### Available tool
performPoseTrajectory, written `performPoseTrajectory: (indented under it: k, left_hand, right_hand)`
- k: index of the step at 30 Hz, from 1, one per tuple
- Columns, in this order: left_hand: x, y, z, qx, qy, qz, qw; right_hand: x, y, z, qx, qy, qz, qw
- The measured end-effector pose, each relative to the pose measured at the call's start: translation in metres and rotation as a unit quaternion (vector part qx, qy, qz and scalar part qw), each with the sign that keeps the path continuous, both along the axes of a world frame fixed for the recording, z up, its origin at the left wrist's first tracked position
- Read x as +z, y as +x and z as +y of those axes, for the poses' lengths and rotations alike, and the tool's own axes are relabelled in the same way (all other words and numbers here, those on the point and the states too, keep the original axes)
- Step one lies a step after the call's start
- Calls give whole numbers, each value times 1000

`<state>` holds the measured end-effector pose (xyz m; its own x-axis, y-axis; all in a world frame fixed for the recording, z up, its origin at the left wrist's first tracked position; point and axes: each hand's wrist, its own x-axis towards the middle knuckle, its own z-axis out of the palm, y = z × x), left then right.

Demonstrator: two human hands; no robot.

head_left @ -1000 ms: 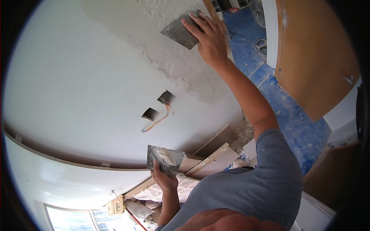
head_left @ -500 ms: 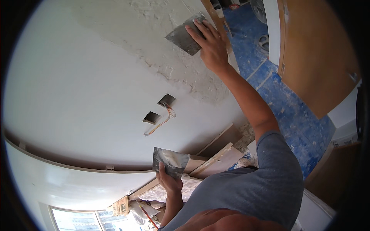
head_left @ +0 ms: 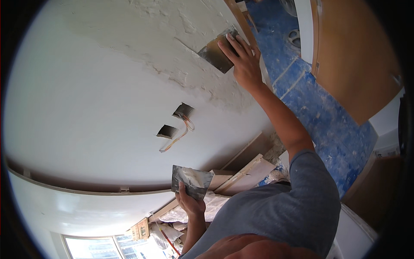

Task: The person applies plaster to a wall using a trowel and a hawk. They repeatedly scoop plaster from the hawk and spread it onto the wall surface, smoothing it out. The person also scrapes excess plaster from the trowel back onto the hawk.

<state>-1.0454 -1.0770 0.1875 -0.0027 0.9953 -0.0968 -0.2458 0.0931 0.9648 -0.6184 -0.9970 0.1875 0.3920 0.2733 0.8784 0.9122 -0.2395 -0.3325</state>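
My right hand grips a wide putty knife, its fingers spread over the back of the grey blade. The blade lies against the wall, on a strip of rough, damp-looking plaster beside the wooden door frame. Lower down, my left hand holds a second putty knife, thumb on the blade. A smear of pale filler sits on that blade. Both handles are hidden by my hands.
Two square holes are cut in the wall, an upper one with loose wires and a lower one. Boards lean at the wall's foot. A blue dusty floor and a wooden door lie to the right.
My right hand and its putty knife have moved down and slightly right along the plaster. My left hand holds its knife in nearly the same place. The view has shifted slightly.
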Motion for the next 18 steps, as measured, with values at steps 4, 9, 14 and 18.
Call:
performPoseTrajectory:
  k: [4,9,14,18]
  left_hand:
    - [-1,0,0,10,-13,9,1000]
    - [-7,-5,1,13,-18,23,999]
    - [-9,-5,1,37,-29,47,998]
    - [-8,2,-2,35,-40,57,997]
  right_hand:
    - [-35,-7,-2,15,6,41,999]
    - [-83,-12,-5,5,-24,64,998]
    - [-131,-15,-2,1,-39,90,995]
    - [-172,-20,-1,1,-53,114,992]
